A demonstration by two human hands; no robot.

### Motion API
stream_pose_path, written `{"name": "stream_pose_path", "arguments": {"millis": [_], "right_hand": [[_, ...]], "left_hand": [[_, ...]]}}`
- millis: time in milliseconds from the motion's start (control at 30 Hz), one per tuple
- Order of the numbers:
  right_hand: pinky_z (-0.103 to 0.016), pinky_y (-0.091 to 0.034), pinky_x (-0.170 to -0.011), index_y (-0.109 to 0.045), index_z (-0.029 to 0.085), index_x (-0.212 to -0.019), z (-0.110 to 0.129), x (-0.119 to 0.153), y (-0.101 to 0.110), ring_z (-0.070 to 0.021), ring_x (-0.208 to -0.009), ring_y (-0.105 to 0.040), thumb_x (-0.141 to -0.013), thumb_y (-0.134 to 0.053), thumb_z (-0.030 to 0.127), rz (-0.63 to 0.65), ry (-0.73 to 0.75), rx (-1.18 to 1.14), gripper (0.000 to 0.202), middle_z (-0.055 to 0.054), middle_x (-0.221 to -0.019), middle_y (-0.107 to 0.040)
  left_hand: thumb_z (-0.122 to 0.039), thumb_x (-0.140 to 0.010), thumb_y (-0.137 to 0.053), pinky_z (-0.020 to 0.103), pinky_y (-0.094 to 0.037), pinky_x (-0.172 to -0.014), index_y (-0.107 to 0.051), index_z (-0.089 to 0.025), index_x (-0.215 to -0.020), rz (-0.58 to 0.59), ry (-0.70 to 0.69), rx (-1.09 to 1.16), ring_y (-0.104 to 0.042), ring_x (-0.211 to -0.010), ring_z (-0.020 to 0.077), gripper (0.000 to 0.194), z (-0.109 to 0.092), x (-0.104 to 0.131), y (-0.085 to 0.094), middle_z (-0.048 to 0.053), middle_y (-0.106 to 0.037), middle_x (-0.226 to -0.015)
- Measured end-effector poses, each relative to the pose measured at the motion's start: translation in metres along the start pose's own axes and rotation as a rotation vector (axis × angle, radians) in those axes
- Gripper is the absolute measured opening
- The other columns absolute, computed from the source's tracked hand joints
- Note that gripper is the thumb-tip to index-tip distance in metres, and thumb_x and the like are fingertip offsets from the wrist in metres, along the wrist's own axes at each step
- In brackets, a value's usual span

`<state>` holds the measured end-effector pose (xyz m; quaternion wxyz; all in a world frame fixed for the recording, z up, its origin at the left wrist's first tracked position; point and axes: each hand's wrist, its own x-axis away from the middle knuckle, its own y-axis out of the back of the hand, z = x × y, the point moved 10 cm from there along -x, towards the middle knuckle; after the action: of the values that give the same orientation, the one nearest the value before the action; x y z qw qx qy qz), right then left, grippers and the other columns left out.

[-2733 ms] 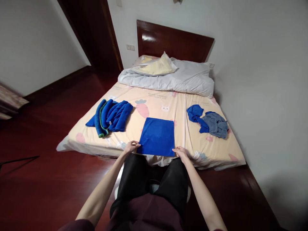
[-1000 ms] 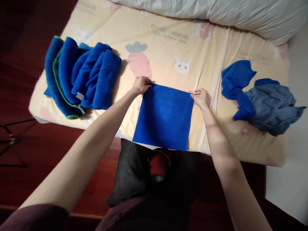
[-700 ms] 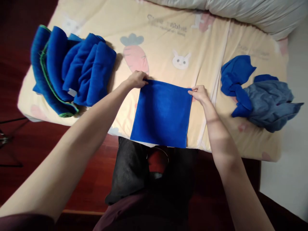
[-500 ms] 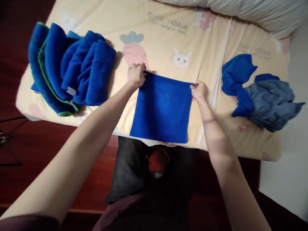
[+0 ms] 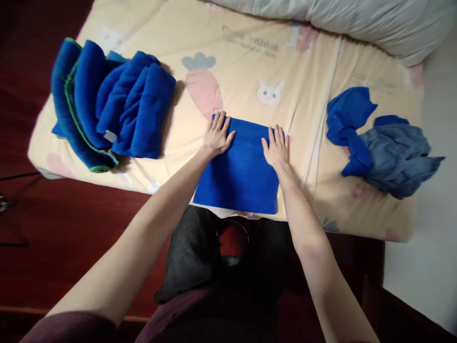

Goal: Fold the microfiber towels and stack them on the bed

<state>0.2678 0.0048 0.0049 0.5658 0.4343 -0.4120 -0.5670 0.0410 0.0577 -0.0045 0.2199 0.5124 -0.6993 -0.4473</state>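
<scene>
Lying flat at bed (image 5: 235,57) edge: blue cloth (image 5: 246,171). Left hand (image 5: 217,136) on far-left corner, fingers spread; right hand (image 5: 276,146) near far-right corner, fingers slightly apart. Rolled towels (image 5: 117,105) left, crumpled gray cloth (image 5: 398,157) right.

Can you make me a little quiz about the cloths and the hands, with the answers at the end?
1. True or false: the left hand and the right hand both touch the flat blue cloth.
2. Where is the crumpled grey cloth? a) left of the flat one b) under it c) right of it
3. Fill in: the rolled cloth at the far left has a ____ edge.

Key: 1 true; 2 c; 3 green.
</scene>
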Motion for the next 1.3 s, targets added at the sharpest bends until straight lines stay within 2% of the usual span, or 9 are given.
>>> {"name": "stream_pose_path", "arguments": {"millis": [100,233,300,567,767,967,1100,1200,1300], "right_hand": [[-0.071,-0.006,-0.129,-0.028,0.009,-0.167,0.028,0.015,0.007,-0.0342,-0.165,-0.011,-0.11,-0.032,0.043,-0.025,0.028,0.009,0.067,-0.018,-0.176,-0.018],[-0.06,-0.007,-0.134,-0.029,0.009,-0.166,0.081,0.07,-0.001,-0.0288,-0.166,-0.01,-0.11,-0.033,0.04,0.053,0.182,-0.034,0.065,-0.015,-0.176,-0.019],[-0.055,-0.009,-0.135,-0.029,0.01,-0.167,0.091,0.1,-0.004,-0.0257,-0.166,-0.013,-0.111,-0.031,0.04,0.085,0.211,-0.059,0.064,-0.013,-0.176,-0.02],[-0.054,-0.012,-0.135,-0.026,0.013,-0.168,0.061,0.177,0.007,-0.0264,-0.165,-0.016,-0.11,-0.033,0.043,0.064,0.134,-0.086,0.066,-0.011,-0.175,-0.02],[-0.054,-0.013,-0.135,-0.03,0.014,-0.168,0.049,0.227,0.008,-0.0273,-0.164,-0.019,-0.109,-0.038,0.042,0.033,0.085,-0.155,0.065,-0.013,-0.174,-0.023],[-0.054,-0.021,-0.133,-0.036,0.008,-0.163,0.026,0.276,0.003,-0.0308,-0.164,-0.018,-0.104,-0.048,0.042,-0.058,-0.046,-0.258,0.069,-0.02,-0.174,-0.021],[-0.052,-0.034,-0.129,-0.046,0.008,-0.155,0.009,0.294,0.012,-0.031,-0.159,-0.033,-0.096,-0.056,0.03,-0.201,-0.142,-0.405,0.064,-0.023,-0.166,-0.041],[-0.049,-0.045,-0.121,-0.059,0.013,-0.142,-0.002,0.298,0.024,-0.0302,-0.139,-0.056,-0.087,-0.06,0.02,-0.303,-0.205,-0.512,0.055,-0.019,-0.143,-0.064],[-0.048,-0.052,-0.111,-0.067,0.016,-0.129,-0.007,0.299,0.031,-0.0293,-0.118,-0.067,-0.081,-0.061,0.016,-0.359,-0.224,-0.588,0.048,-0.015,-0.122,-0.073]], "left_hand": [[-0.06,-0.105,-0.032,0.055,-0.002,-0.135,-0.033,-0.006,-0.164,-0.026,0.024,0.0,-0.004,-0.165,0.0311,0.08,-0.024,0.021,-0.001,0.017,-0.02,-0.176],[-0.054,-0.106,-0.034,0.056,-0.008,-0.134,-0.033,-0.009,-0.165,0.008,-0.02,-0.01,-0.008,-0.165,0.0314,0.075,-0.068,0.084,-0.005,0.016,-0.019,-0.176],[-0.052,-0.106,-0.034,0.056,-0.009,-0.134,-0.035,-0.012,-0.165,0.027,-0.01,-0.03,-0.01,-0.165,0.0311,0.071,-0.076,0.116,0.0,0.015,-0.02,-0.176],[-0.047,-0.107,-0.037,0.056,-0.012,-0.134,-0.039,-0.017,-0.164,0.002,0.056,-0.017,-0.016,-0.164,0.0299,0.064,-0.06,0.189,0.028,0.013,-0.024,-0.175],[-0.043,-0.106,-0.04,0.058,-0.014,-0.133,-0.035,-0.018,-0.165,-0.006,0.12,0.045,-0.016,-0.164,0.0319,0.065,-0.047,0.244,0.029,0.014,-0.021,-0.176],[-0.041,-0.101,-0.047,0.059,-0.02,-0.132,-0.042,-0.015,-0.159,-0.043,0.21,0.138,-0.017,-0.164,0.0349,0.064,-0.035,0.297,0.032,0.019,-0.026,-0.174],[-0.032,-0.092,-0.053,0.053,-0.032,-0.129,-0.05,-0.018,-0.149,-0.116,0.224,0.223,-0.036,-0.157,0.0325,0.059,-0.031,0.31,0.04,0.017,-0.046,-0.162],[-0.024,-0.085,-0.055,0.051,-0.041,-0.122,-0.056,-0.018,-0.142,-0.148,0.266,0.237,-0.055,-0.139,0.0321,0.058,-0.025,0.305,0.049,0.016,-0.063,-0.143],[-0.021,-0.08,-0.056,0.05,-0.048,-0.113,-0.059,-0.021,-0.139,-0.148,0.326,0.244,-0.063,-0.124,0.0318,0.059,-0.02,0.297,0.056,0.013,-0.07,-0.127]]}}
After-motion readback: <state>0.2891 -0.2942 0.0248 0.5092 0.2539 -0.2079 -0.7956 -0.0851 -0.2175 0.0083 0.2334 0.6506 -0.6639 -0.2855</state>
